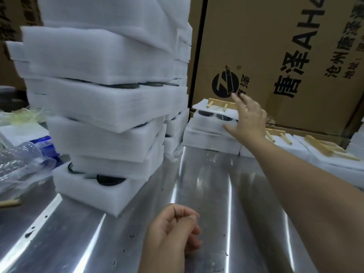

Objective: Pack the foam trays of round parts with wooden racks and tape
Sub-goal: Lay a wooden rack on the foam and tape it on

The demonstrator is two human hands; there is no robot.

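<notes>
1. A shiny metal worktop point(206, 194) fills the lower half of the frame.
2. A printed cardboard box point(275, 56) stands at the upper right, behind everything else.
3. A tall, uneven stack of white foam trays point(110, 107) rises at the left centre, with dark round parts showing between the layers.
4. Crumpled clear plastic point(21, 160) lies at the left edge.
5. A short pile of foam trays point(210, 136) sits at the centre right, against the box.
6. Loose wooden racks point(323, 147) lie on foam sheets at the right edge.
7. The right hand point(248, 119) reaches over the short pile with fingers spread wide, gripping nothing.
8. The left hand point(175, 227) is at the lower centre, fingers curled with the thumb against the forefinger; I cannot tell whether it pinches anything.
9. One wooden rack point(220, 102) lies on top of the short pile.
10. Two black round parts point(204, 113) sit in that pile's upper tray.
</notes>
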